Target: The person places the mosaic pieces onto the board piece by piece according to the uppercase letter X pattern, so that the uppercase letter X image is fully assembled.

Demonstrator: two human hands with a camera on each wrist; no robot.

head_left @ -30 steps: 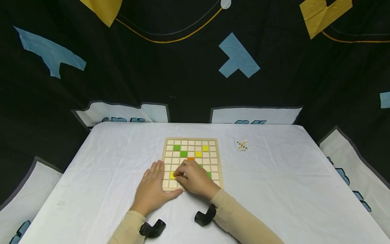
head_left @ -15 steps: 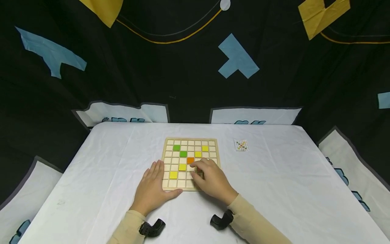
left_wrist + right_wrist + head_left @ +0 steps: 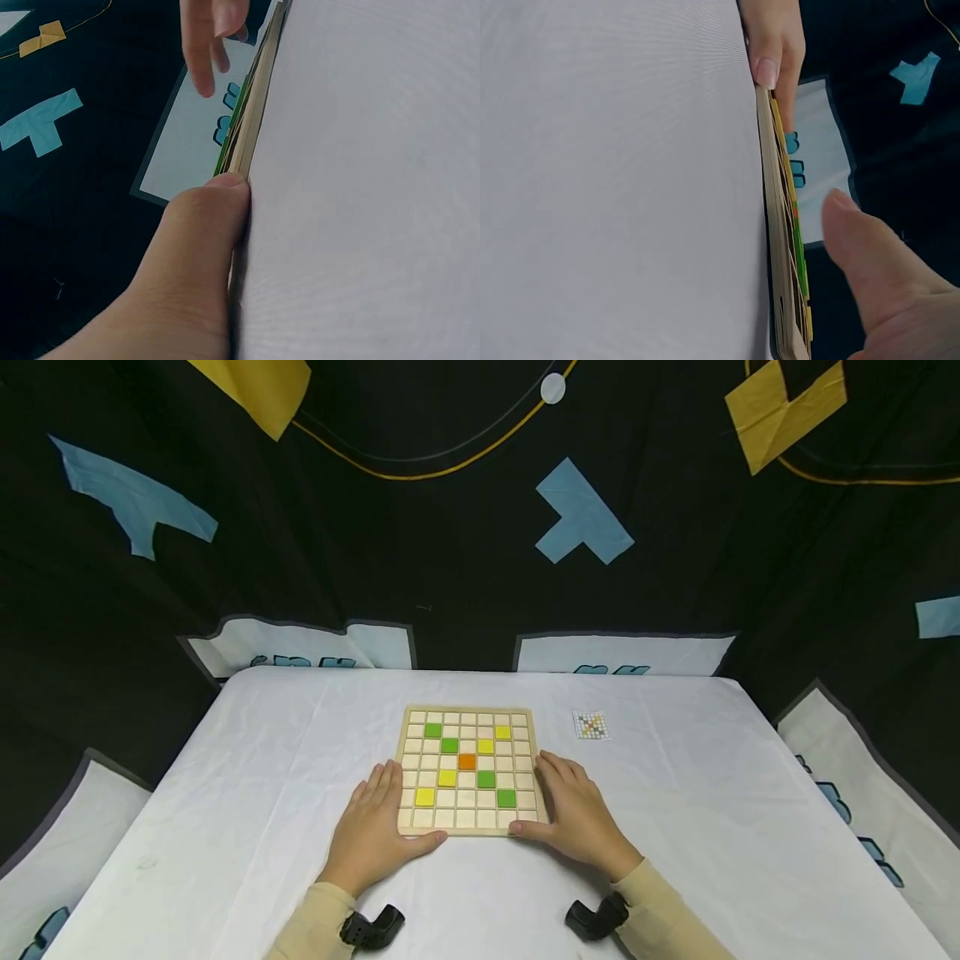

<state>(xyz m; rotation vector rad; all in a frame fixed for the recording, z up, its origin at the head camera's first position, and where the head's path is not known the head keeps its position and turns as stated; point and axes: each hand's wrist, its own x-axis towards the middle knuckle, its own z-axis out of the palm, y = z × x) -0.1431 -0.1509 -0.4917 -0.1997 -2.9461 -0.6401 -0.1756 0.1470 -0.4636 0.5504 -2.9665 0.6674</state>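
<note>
A square wooden board [image 3: 467, 832] lies on the table with pale tiles in a grid. Several green tiles [image 3: 486, 779] and yellow tiles [image 3: 447, 778] form two crossing diagonals, an orange tile [image 3: 467, 762] at their crossing. My left hand [image 3: 372, 831] lies along the board's left side, fingers straight; its thumb [image 3: 206, 225] touches the near edge. At the right side is my right hand [image 3: 581, 818], fingers extended beside the edge and thumb by the near right corner. The right wrist view shows that thumb [image 3: 870, 255] apart from the board.
On the white table [image 3: 697, 793], a small card [image 3: 592, 725] with a coloured grid pattern lies beyond the board to the right. A black curtain [image 3: 450, 543] with blue and yellow patches hangs behind the table.
My right hand has moved right, off the board to its right side, and its bent fingers have straightened. The lower green tiles are uncovered. My left hand has stayed at the left side.
</note>
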